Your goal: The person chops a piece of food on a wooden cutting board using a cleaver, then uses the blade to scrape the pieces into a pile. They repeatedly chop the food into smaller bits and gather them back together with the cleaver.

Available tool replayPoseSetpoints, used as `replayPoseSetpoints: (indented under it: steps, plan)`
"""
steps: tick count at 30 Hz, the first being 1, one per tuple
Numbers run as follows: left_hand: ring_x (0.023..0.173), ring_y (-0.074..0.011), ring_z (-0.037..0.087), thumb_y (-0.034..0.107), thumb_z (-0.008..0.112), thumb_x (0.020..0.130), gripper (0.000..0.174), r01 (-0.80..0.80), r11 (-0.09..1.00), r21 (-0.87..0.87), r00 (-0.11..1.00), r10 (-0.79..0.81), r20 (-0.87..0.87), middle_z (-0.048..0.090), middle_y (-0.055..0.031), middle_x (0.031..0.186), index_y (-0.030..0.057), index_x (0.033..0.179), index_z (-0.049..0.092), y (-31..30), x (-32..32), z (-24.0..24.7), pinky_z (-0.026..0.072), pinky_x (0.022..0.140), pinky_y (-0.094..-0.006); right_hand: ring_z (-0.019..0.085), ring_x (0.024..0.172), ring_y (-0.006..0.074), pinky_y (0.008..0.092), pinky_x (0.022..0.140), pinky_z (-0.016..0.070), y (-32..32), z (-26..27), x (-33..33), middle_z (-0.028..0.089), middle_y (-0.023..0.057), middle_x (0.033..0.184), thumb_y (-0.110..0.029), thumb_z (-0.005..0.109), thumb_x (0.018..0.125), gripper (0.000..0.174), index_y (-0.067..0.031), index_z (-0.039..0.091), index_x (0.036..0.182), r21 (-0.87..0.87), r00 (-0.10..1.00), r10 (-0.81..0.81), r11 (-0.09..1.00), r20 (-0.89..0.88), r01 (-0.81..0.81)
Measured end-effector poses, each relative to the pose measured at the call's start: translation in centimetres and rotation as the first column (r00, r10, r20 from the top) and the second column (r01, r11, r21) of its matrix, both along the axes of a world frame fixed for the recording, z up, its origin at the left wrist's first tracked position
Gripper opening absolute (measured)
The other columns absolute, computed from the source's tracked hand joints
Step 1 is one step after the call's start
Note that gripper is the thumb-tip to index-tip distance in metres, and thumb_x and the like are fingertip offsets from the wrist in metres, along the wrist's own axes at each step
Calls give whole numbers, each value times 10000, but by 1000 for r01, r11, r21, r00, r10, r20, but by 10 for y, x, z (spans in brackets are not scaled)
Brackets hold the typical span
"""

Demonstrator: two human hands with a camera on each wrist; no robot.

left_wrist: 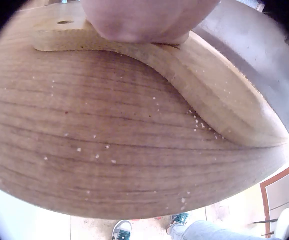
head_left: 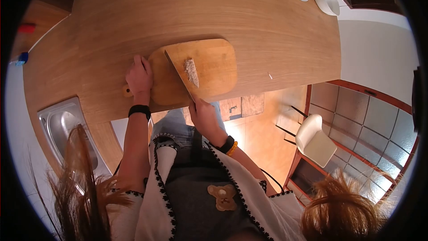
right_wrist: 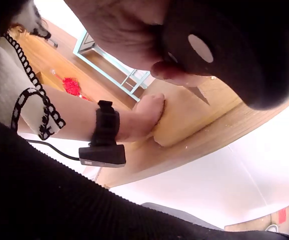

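Chopping looks nearly done: fine beige heap (head_left: pixel 191 72) lies mid cutting board (head_left: pixel 216 60), knife (head_left: pixel 179 76) just beside it, R hand (head_left: pixel 203 112) clenched round its handle, L hand (head_left: pixel 139 78) flat on board's left edge; heap not yet moved off

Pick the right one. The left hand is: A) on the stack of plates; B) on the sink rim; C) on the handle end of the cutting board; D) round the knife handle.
C: the left hand lies on the handle end of the cutting board, while the right hand grips the knife.
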State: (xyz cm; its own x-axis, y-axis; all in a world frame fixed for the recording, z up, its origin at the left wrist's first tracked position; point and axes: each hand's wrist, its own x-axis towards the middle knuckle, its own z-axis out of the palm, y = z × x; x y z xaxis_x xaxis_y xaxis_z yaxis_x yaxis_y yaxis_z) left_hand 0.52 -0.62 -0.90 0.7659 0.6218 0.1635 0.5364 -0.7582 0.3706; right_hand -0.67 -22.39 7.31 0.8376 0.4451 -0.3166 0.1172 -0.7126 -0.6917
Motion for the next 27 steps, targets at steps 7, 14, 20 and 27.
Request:
replayPoseSetpoints:
  steps: [7, 14, 20, 27]
  plan:
    - [611, -360, 581, 193, 474, 914, 164, -5, 1000, 12, 1000, 5, 6, 583, -159, 634, 65, 812, 467, -1, 0, -1, 452, 539, -467, 595, 673, 407, 466, 584, 478, -24, -1, 25, 605, 237, 747, -89, 509, 879, 264, -12, 545, 1128, -13, 997, -7, 1000, 71, 8]
    - [579, -356, 577, 190, 481, 911, 160, 4, 1000, 17, 1000, -4, 25, 576, -161, 610, 67, 809, 471, 2, -1, -4, 452, 523, -459, 595, 696, 404, 441, 585, 476, -21, 17, 20, 609, 232, 788, -71, 525, 873, 275, -21, 556, 1141, 27, 997, 63, 998, 53, -64]
    - [571, -350, 582, 194, 488, 910, 162, 5, 997, 76, 1000, -7, 31, 574, -155, 598, 69, 809, 474, 0, 0, -1, 459, 518, -450, 598, 702, 394, 422, 586, 478, -25, 8, 9, 612, 207, 794, -64, 527, 877, 284, -49, 564, 1158, 80, 987, 124, 988, 97, -132]
    - [562, -344, 580, 196, 490, 908, 163, -9, 999, 50, 1000, 9, -2, 578, -146, 603, 74, 800, 485, 0, 1, -1, 459, 509, -440, 542, 498, 365, 417, 445, 380, -35, 11, 37, 528, 204, 569, -84, 511, 909, 133, 40, 554, 931, 92, 968, -206, 977, 141, 194]
